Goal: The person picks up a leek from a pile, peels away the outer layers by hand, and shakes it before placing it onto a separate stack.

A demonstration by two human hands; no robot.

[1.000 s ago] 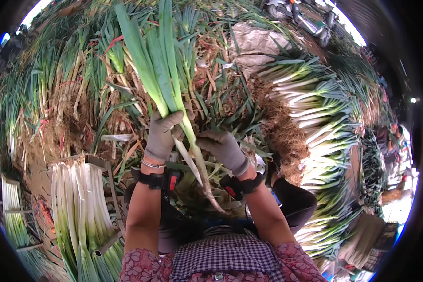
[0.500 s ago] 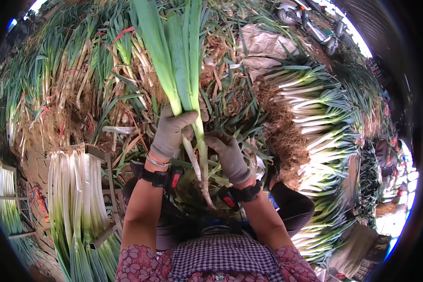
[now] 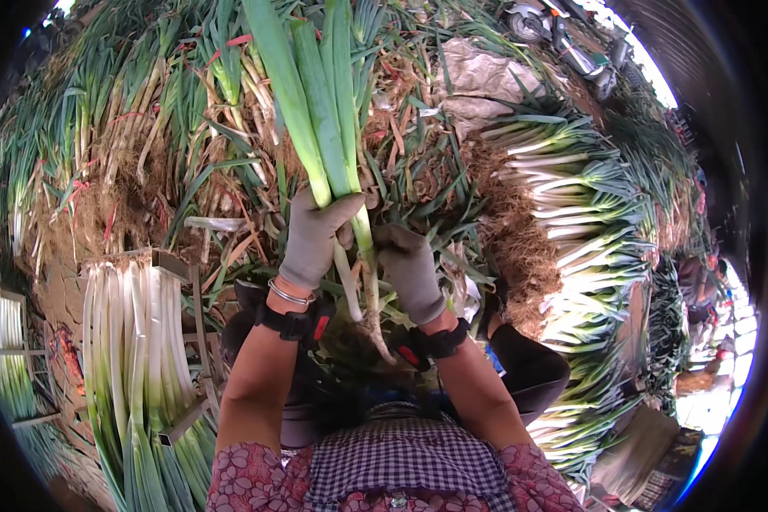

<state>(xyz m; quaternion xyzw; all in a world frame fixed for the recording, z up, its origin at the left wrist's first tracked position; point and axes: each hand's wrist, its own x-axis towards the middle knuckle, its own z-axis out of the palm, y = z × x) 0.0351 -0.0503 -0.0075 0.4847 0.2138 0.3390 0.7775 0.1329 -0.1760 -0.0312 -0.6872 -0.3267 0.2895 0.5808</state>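
Note:
My left hand, in a grey glove, is closed around leeks held upright in front of me. Their broad green leaves point away and their pale lower stalks hang toward my lap. One stalk ends in a brownish root tip, and a shorter white stalk hangs beside it. My right hand, gloved too, has its fingers curled in against the right side of the longer stalk, just below the left hand. What its fingertips pinch is partly hidden.
Trimmed leeks lie in a metal rack at my left. Rooted leeks are stacked at the right, tied bundles far left. Leaf scraps litter the ground ahead. A crumpled sack and a scooter are beyond.
My right hand has shifted slightly up along the stalk, its fingers curled tighter. My left hand keeps its hold, and the stalks' lower ends have risen a little.

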